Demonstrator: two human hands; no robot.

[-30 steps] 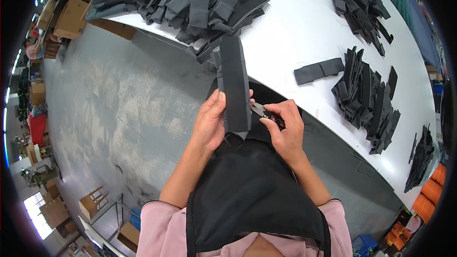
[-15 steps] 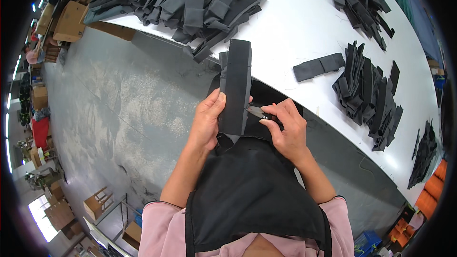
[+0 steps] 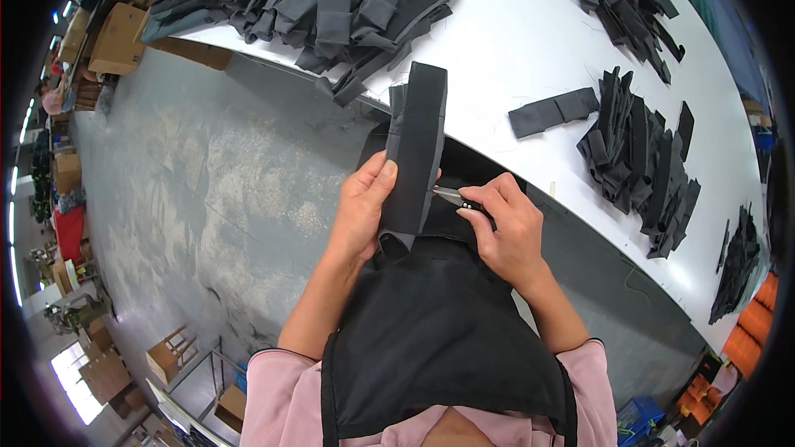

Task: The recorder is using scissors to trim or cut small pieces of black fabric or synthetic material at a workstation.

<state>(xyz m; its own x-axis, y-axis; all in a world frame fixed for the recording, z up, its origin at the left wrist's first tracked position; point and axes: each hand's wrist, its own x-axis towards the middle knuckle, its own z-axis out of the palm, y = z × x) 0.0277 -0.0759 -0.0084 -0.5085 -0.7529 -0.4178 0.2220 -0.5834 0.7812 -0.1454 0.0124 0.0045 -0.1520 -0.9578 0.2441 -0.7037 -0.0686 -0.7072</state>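
Observation:
My left hand (image 3: 364, 203) grips a long strip of black fabric (image 3: 418, 145), thumb on its front and the other fingers mostly behind it. The strip stands nearly upright, leaning a little right at its top, and its lower end curls over. In my right hand (image 3: 509, 228) is a small pair of thread snips (image 3: 454, 196), its handles pinched between thumb and fingers. The snips' metal tips point left and meet the strip's right edge. Whether a thread lies between the blades is too small to tell.
A white table (image 3: 489, 41) slants across from upper left to lower right. On it lie a large heap of dark fabric strips (image 3: 331, 8), a smaller pile (image 3: 638, 157) and a single folded piece (image 3: 553, 112). Cardboard boxes (image 3: 118, 37) stand on the grey floor at left.
The fabric strip has tilted, its top shifting right and slightly up. My right hand and the snips have moved slightly right, the tips still at the strip's edge.

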